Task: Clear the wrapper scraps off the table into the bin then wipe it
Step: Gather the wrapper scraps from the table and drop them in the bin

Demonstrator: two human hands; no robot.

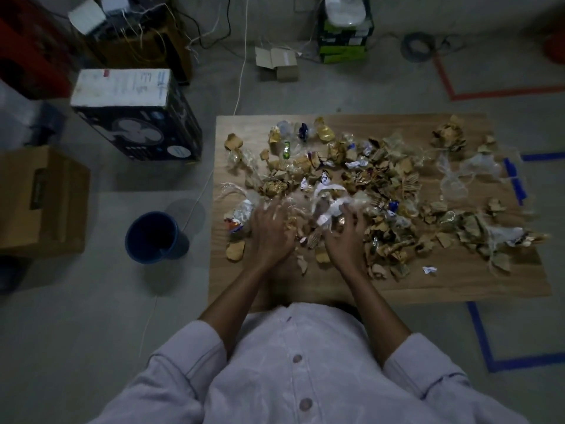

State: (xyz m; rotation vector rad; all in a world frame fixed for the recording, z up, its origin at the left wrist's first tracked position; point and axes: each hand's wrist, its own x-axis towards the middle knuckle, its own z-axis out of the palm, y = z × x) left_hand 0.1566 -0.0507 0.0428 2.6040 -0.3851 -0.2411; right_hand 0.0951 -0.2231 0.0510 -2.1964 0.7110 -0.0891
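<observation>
1. The scraps (367, 172) cover most of the table (458, 280); we judge we are at the gathering step.
2. Our left hand (270, 228) lies spread on the pile. Our right hand (345, 237) curls into it, too blurred to tell if it grips.
3. Next we need a firm handful, carried left to the bin (153, 237).

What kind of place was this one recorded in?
Probably a storeroom or workshop back room, not a home: a bare concrete floor marked with blue tape and red tape, cardboard boxes and a fan carton standing on it, and loose cables trailing from the wall.
</observation>
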